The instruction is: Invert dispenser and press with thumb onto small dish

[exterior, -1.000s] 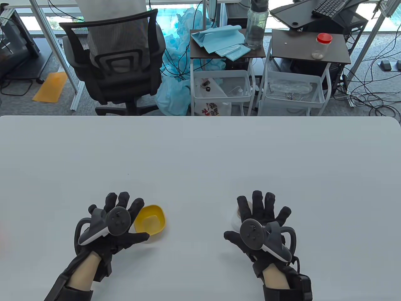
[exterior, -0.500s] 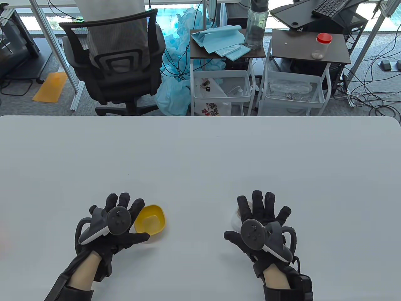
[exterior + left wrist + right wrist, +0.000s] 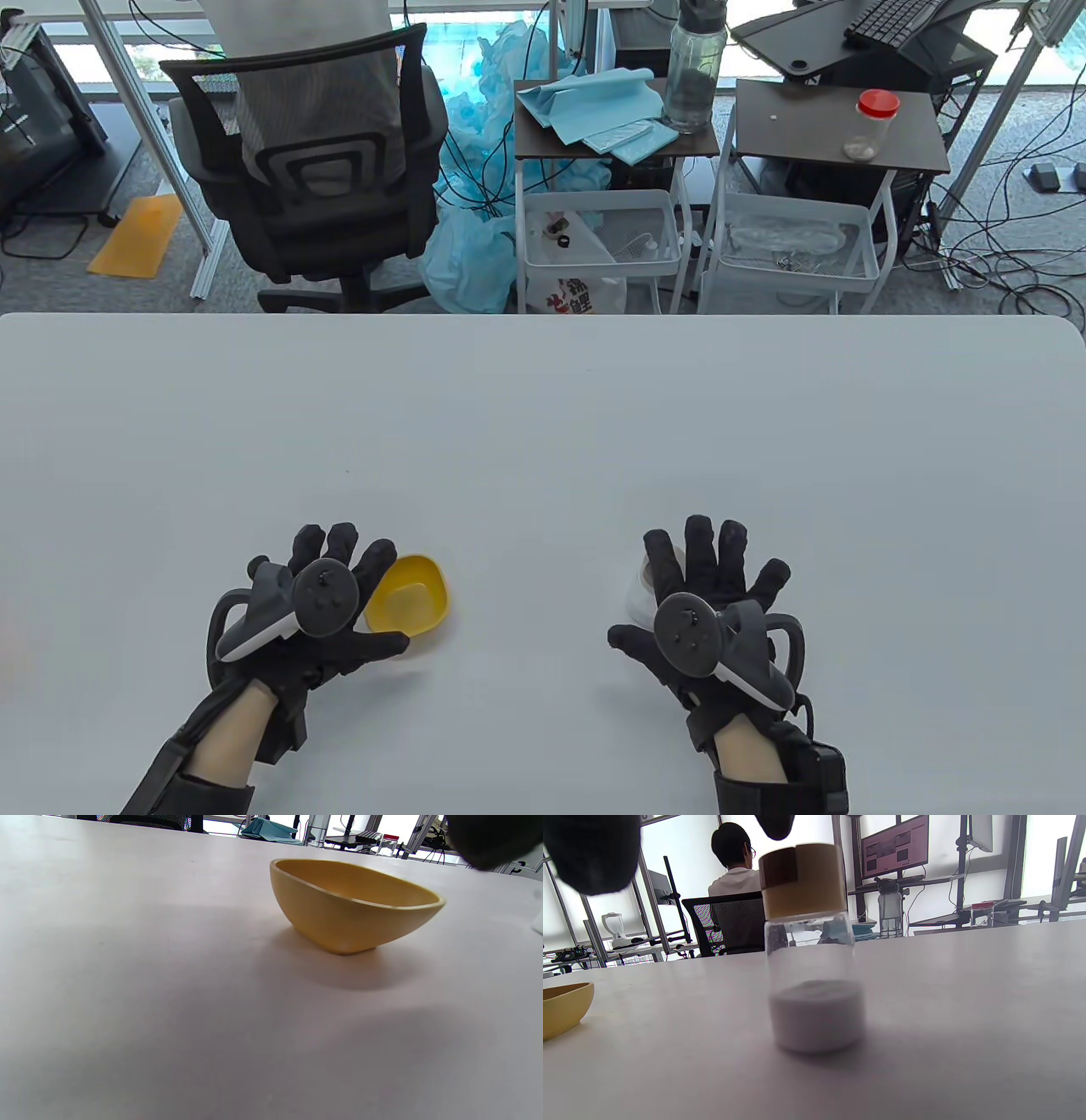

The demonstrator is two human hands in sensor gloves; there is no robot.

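The right hand (image 3: 708, 598) hovered with its fingers (image 3: 697, 543) spread wide and gripping nothing, and the glass dispenser jar (image 3: 811, 946) stood upright on the white table (image 3: 543, 407) directly beneath those fingers, mostly hidden under them in the table view. The right wrist view showed its tan press-cap (image 3: 801, 880) on top, just under a fingertip (image 3: 775, 824), with white powder (image 3: 816, 1012) settled in the lower part. The left hand (image 3: 314, 607) was equally splayed and empty, and the small yellow dish (image 3: 407, 596) sat just beside its index finger and thumb, on the side toward the other hand; whether the glove touched the rim could not be told.

The step in hand looked like taking hold of the jar. To do it well, the right fingers would probably need to close around the clear glass body below the cap, leaving the thumb free to reach the cap once the jar is turned over. A firm wrap seems wise, since smooth glass may slip in fabric gloves. The left hand could steady the dish, which looked light and narrow-based, so it does not tip when powder drops
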